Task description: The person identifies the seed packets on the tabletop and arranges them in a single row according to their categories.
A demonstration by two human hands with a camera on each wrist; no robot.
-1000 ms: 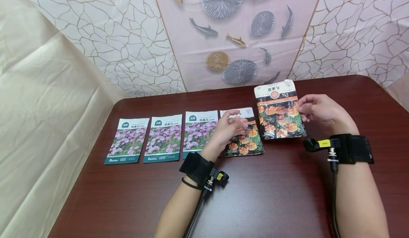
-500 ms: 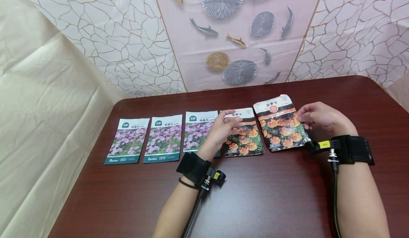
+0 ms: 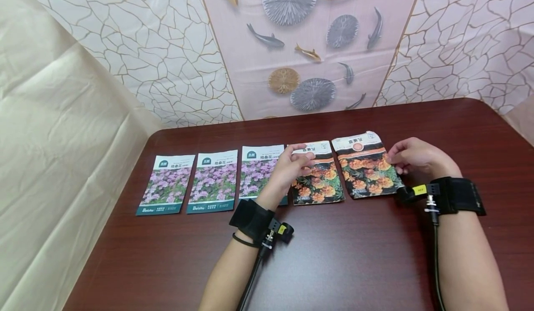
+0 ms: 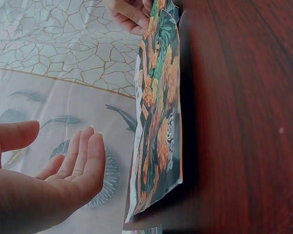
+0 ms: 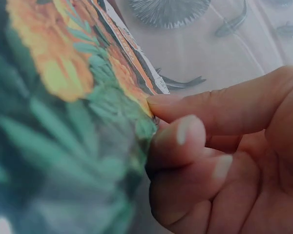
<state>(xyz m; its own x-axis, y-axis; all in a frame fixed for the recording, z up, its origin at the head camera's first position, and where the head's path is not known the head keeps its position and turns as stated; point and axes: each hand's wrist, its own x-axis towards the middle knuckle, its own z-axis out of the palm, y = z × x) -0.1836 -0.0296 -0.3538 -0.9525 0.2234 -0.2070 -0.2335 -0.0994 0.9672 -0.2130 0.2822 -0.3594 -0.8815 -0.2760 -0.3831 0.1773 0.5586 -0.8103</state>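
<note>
My right hand (image 3: 422, 158) pinches the right edge of a marigold seed packet (image 3: 366, 169), the rightmost in a row on the table. In the right wrist view, thumb and curled fingers (image 5: 178, 146) meet at that packet's edge. My left hand (image 3: 289, 169), fingers loosely extended, hovers above a second marigold seed packet (image 3: 320, 188) just to its left. The left wrist view shows the left hand (image 4: 63, 170) apart from the packets, holding nothing. It also partly covers a purple-flower seed packet (image 3: 255, 174).
Two more purple-flower seed packets, one at far left (image 3: 164, 186) and one beside it (image 3: 213, 183), continue the row. The dark red-brown table (image 3: 333, 255) ends at a patterned cloth backdrop (image 3: 313, 60). A cream cloth (image 3: 62, 162) hangs at left.
The rightmost marigold packet has come down toward the front and now lies flatter, level with the row, right hand still pinching it. My left hand has drawn slightly left.
</note>
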